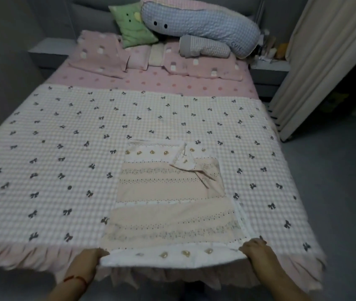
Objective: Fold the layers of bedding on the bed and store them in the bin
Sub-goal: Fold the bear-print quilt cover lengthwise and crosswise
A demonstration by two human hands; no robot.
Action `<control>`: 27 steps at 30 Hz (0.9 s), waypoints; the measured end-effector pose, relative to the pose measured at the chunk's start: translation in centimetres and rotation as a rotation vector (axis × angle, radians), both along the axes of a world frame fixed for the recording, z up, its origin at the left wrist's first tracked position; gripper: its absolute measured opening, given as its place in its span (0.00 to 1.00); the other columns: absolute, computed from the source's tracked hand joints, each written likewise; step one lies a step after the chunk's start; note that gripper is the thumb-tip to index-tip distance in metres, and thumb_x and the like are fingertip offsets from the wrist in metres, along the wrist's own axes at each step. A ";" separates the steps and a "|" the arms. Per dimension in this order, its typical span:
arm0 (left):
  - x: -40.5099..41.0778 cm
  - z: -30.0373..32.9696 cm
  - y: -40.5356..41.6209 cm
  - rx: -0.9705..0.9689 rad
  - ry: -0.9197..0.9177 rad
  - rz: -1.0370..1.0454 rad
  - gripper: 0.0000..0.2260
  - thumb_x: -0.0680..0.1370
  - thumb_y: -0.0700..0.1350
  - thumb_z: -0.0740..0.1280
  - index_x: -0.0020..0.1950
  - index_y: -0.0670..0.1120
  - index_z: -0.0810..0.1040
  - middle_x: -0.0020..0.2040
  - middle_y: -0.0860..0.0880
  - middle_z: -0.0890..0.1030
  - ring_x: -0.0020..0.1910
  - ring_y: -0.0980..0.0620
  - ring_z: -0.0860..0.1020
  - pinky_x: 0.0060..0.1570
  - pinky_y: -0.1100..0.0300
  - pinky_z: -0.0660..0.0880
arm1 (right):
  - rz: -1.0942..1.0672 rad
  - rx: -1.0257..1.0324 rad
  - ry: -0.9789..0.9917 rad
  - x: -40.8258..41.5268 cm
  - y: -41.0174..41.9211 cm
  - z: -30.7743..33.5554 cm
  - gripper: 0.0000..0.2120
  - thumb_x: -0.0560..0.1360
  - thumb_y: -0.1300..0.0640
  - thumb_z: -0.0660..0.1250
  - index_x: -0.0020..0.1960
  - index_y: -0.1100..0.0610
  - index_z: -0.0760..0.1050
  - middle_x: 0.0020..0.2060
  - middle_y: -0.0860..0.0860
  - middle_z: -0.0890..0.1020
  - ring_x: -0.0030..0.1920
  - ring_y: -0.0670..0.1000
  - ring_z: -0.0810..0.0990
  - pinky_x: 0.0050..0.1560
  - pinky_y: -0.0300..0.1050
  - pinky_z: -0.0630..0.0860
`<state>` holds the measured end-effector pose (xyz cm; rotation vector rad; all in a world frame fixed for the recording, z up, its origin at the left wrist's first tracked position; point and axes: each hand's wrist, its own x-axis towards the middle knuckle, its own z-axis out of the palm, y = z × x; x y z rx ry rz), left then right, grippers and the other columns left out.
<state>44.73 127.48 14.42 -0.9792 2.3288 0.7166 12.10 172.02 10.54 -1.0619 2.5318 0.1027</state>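
A folded pink-and-white striped sheet (168,205) lies as a long strip at the foot of the bed, its far right corner flipped over. Under it a white checked blanket with dark bows (64,135) covers most of the bed. My left hand (90,260) grips the strip's near left corner. At the near right corner, my right hand (254,248) grips the fabric. Both corners sit at the bed's foot edge. No bin is in view.
Pink dotted pillows (101,55), a green cushion (132,27) and a long blue plush (198,25) lie at the head of the bed. A pink dotted sheet (172,83) shows below them. A cream curtain (324,61) hangs at the right; grey floor (335,181) runs beside the bed.
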 end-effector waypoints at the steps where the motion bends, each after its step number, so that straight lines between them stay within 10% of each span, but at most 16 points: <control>1: 0.3 -1.5 0.9 0.056 0.027 0.040 0.08 0.77 0.46 0.70 0.52 0.57 0.86 0.54 0.55 0.85 0.57 0.58 0.80 0.57 0.68 0.72 | 0.000 0.076 -0.014 0.9 -0.6 1.3 0.09 0.65 0.53 0.76 0.44 0.43 0.82 0.43 0.41 0.83 0.50 0.48 0.81 0.41 0.46 0.79; 4: 1.6 -4.3 2.7 0.099 -0.048 0.152 0.15 0.81 0.39 0.65 0.68 0.47 0.79 0.71 0.45 0.76 0.72 0.49 0.72 0.70 0.64 0.62 | 0.003 0.258 -0.206 2.8 -1.5 1.7 0.12 0.77 0.50 0.65 0.60 0.43 0.77 0.63 0.42 0.76 0.68 0.49 0.70 0.67 0.56 0.68; 8: -1.0 -7.7 4.8 0.203 -0.065 0.128 0.27 0.79 0.41 0.62 0.75 0.62 0.63 0.78 0.50 0.65 0.76 0.49 0.66 0.73 0.62 0.62 | -0.107 0.182 -0.398 2.0 -3.1 -1.6 0.27 0.80 0.56 0.60 0.78 0.45 0.64 0.81 0.47 0.59 0.80 0.50 0.58 0.78 0.54 0.54; 18: -32.6 -16.5 1.8 -0.225 0.143 -0.125 0.27 0.85 0.50 0.52 0.82 0.56 0.45 0.83 0.49 0.40 0.81 0.43 0.41 0.78 0.37 0.49 | -0.559 -0.480 -0.281 -18.3 -19.9 -9.7 0.27 0.82 0.50 0.62 0.79 0.54 0.62 0.76 0.53 0.68 0.74 0.55 0.68 0.74 0.54 0.67; 23: -44.3 -21.3 -6.1 -0.505 0.381 0.067 0.25 0.85 0.53 0.46 0.82 0.50 0.50 0.83 0.48 0.45 0.82 0.46 0.44 0.78 0.37 0.47 | -0.987 -0.538 -0.580 -29.7 -26.4 -12.5 0.40 0.75 0.35 0.68 0.77 0.57 0.61 0.70 0.56 0.71 0.66 0.58 0.75 0.56 0.49 0.75; 27: -46.0 -25.3 -9.4 -0.435 0.646 0.251 0.27 0.82 0.53 0.47 0.79 0.46 0.64 0.80 0.47 0.63 0.80 0.49 0.56 0.79 0.43 0.46 | -0.691 -0.454 -0.577 -35.5 -27.2 -14.7 0.20 0.74 0.39 0.73 0.57 0.53 0.79 0.55 0.50 0.82 0.52 0.51 0.81 0.50 0.45 0.76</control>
